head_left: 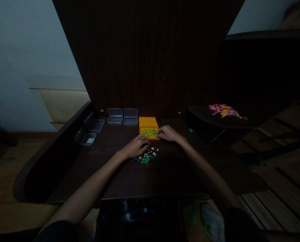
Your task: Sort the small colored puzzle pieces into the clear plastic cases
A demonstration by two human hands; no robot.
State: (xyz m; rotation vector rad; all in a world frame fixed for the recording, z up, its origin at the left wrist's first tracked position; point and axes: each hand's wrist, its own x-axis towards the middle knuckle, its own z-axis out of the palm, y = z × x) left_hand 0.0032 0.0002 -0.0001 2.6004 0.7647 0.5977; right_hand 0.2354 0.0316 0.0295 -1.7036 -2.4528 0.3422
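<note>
A small pile of tiny plastic pieces (146, 160) in green, white, blue and yellow lies on the dark table. My left hand (137, 147) rests at the pile's upper left, fingers curved and apart, with nothing visible in them. Behind the pile stands an open yellow box (148, 138), its lid (147, 121) tilted back. Scattered green pieces (149, 131) lie inside it. At the box's right edge is my right hand (166, 133), its fingertips pinched together over the inside. Whatever is between those fingertips is too small to make out.
Two clear plastic cases (115, 120) with raised lids stand left of the yellow box, and others (95, 125) lie along the left side panel. A heap of pink, red and yellow bits (224, 110) sits on the right shelf (202, 116). A tall dark panel (152, 60) rises behind.
</note>
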